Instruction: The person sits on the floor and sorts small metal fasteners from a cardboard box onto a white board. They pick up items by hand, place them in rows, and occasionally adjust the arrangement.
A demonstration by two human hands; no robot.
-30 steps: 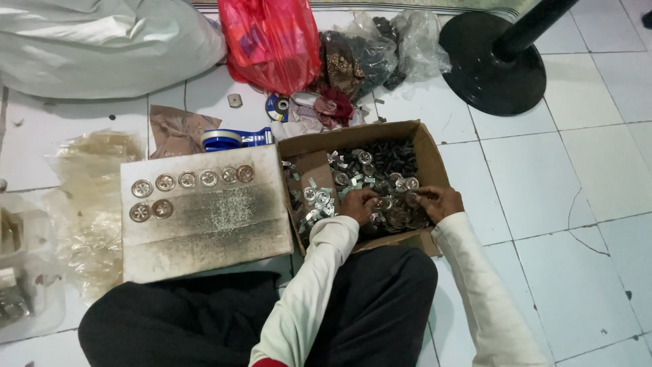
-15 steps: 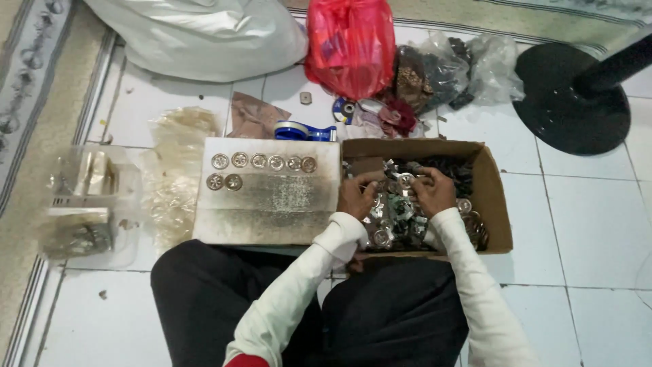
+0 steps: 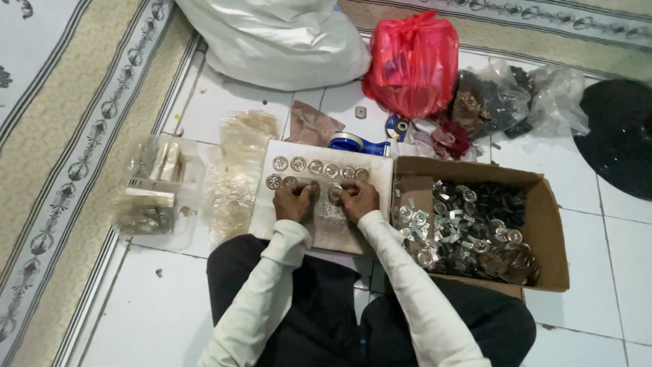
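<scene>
1. A person sits on a white tiled floor with a pale board across the lap, both hands working at its upper half.
2. The left hand rests on the board, its fingers curled narrow over a round metal disc that shows just past the fingertips on the thumb side; whether the disc is pinched or merely pressed down cannot be told.
3. The right hand lies just beside the left, fingers likewise drawn close, with a second disc peeping out at the fingertips between the two hands.
4. A row of matching discs runs along the board's far edge, just above both hands, and two more lie beside the left hand's knuckles.
5. A cardboard box stands touching the board on the person's right, filled with loose silver and dark metal parts.
6. Beyond the board lie a blue tape dispenser, a red plastic bag, clear bags of dark pieces and a large white sack.
7. A clear plastic tub and a heap of clear small bags sit to the left, near a patterned rug.
</scene>
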